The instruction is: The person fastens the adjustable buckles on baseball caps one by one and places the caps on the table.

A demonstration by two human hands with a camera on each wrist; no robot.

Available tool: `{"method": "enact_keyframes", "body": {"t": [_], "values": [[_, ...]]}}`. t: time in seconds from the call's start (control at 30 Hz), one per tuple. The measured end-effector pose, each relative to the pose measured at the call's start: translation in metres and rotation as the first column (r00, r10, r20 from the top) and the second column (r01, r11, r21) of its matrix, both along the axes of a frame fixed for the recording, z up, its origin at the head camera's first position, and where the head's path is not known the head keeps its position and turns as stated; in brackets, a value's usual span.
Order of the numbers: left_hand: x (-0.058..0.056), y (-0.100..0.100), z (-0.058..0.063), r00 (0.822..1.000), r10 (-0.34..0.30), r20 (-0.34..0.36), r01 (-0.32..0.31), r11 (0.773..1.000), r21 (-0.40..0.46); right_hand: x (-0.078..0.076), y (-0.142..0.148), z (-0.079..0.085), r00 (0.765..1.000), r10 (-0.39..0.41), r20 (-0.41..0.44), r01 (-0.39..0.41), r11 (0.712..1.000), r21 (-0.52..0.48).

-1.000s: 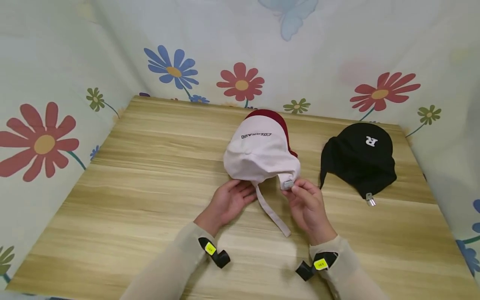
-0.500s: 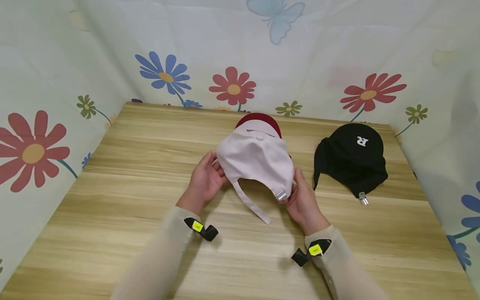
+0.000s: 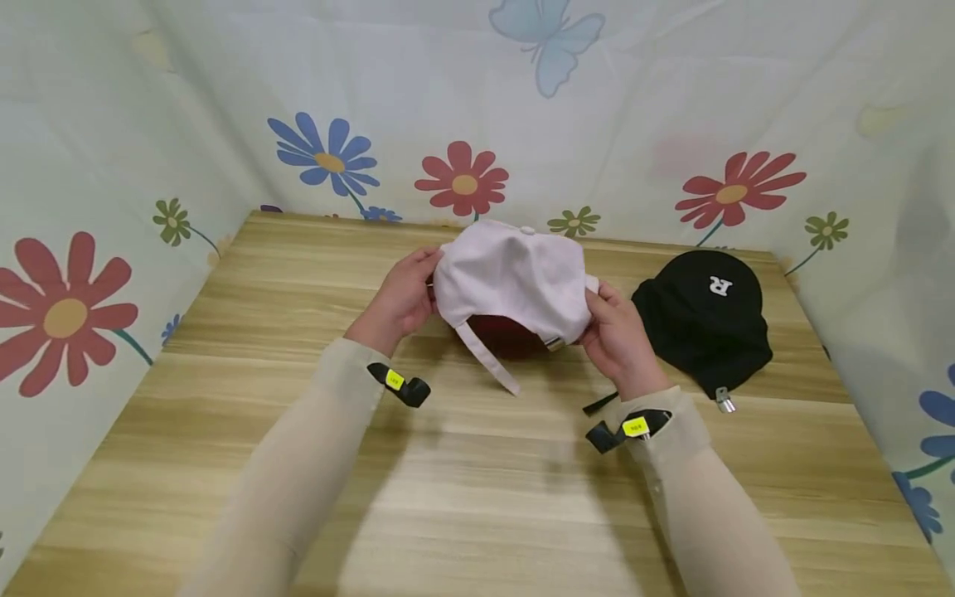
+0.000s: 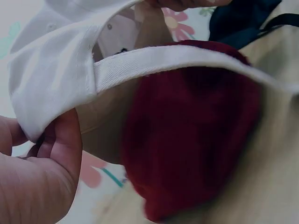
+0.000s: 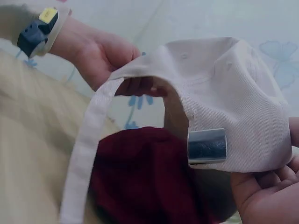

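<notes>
A pale cap (image 3: 515, 278) with a dark red brim (image 4: 196, 135) is held above the table, its back opening toward me. My left hand (image 3: 403, 298) pinches its left edge between thumb and fingers. On the other side my right hand (image 3: 615, 336) grips the right edge, thumb on the outside. The cap's loose strap (image 3: 488, 358) hangs from the left of the opening. A silver metal buckle (image 5: 206, 146) sits at the right of the opening, unfastened from the strap. In the head view the brim is mostly hidden beneath the crown.
A black cap (image 3: 705, 319) with a white letter R lies at the right of the wooden table (image 3: 462, 497); its metal clasp (image 3: 724, 400) points toward me. Flower-printed cloth (image 3: 612, 124) walls the back and sides.
My right hand has left the buckle for the cap's right side, and my left hand has moved to its left side. The cap is raised and tipped, its brim now underneath.
</notes>
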State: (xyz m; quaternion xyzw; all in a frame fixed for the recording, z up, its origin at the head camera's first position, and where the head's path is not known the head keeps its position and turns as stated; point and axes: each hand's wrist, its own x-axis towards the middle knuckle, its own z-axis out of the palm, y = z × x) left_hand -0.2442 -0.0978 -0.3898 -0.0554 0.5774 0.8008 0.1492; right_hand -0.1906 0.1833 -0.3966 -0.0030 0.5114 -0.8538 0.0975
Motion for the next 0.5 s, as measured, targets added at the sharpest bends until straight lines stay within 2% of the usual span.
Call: {"method": "enact_keyframes", "body": {"t": [0.1, 0.2, 0.27, 0.37, 0.5], "values": [[-0.008, 0.001, 0.013, 0.999, -0.019, -0.03, 0.019, 1.0, 0.013, -0.007, 0.003, 0.011, 0.999, 0.01, -0.035, -0.01, 1.0, 0.005], [-0.007, 0.0, 0.012, 0.996, -0.07, -0.048, 0.073, 0.995, 0.071, -0.006, 0.003, 0.009, 0.999, 0.016, -0.03, -0.017, 1.0, -0.02], [-0.003, -0.002, 0.004, 0.993, -0.111, -0.05, 0.116, 0.987, 0.114, -0.002, 0.002, 0.002, 1.0, 0.02, -0.011, -0.021, 0.999, -0.038], [0.006, -0.003, -0.014, 0.987, -0.154, -0.042, 0.159, 0.972, 0.175, 0.006, -0.002, -0.012, 1.0, 0.009, 0.027, -0.007, 0.999, -0.054], [0.016, -0.001, -0.04, 0.987, -0.156, -0.036, 0.16, 0.964, 0.21, 0.016, -0.005, -0.03, 0.997, -0.02, 0.08, 0.025, 0.998, -0.062]]}}
